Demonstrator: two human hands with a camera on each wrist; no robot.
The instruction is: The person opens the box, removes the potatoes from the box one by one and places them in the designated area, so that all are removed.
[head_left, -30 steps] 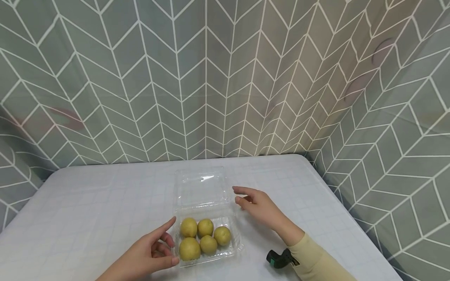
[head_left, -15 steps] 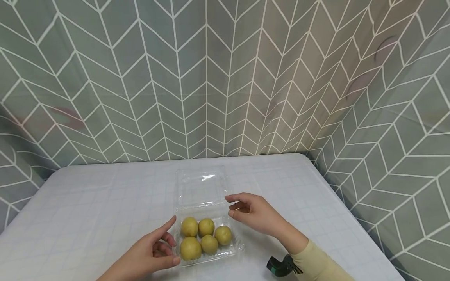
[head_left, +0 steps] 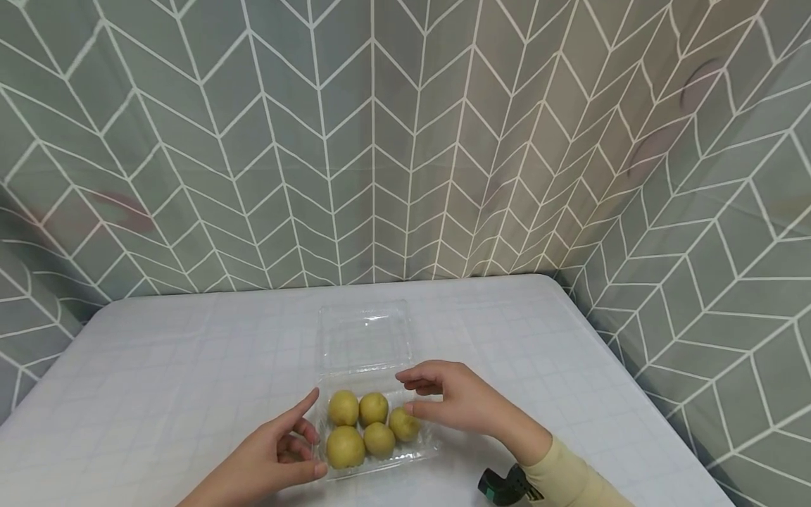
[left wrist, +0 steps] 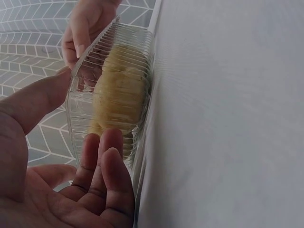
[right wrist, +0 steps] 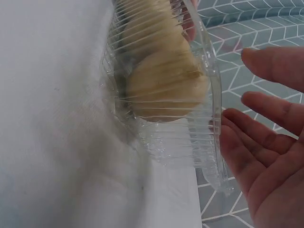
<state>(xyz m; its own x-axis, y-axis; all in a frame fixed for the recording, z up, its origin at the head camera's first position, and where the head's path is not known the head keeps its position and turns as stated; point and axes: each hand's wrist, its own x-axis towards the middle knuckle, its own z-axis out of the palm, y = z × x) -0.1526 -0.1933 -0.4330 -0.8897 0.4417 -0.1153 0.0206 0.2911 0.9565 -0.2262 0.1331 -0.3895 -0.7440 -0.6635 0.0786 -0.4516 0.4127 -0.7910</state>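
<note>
A clear plastic container (head_left: 380, 382) rests on the white counter (head_left: 158, 380), its lid (head_left: 366, 343) folded back flat on the far side. Inside sit 5 round yellow fruits (head_left: 345, 448). The left hand (head_left: 279, 451) is beside the container's left wall, fingers spread and relaxed, gripping nothing. The right hand (head_left: 465, 398) hovers at the right rim, fingers extended and holding nothing, its thumb near the rightmost fruit.
</note>
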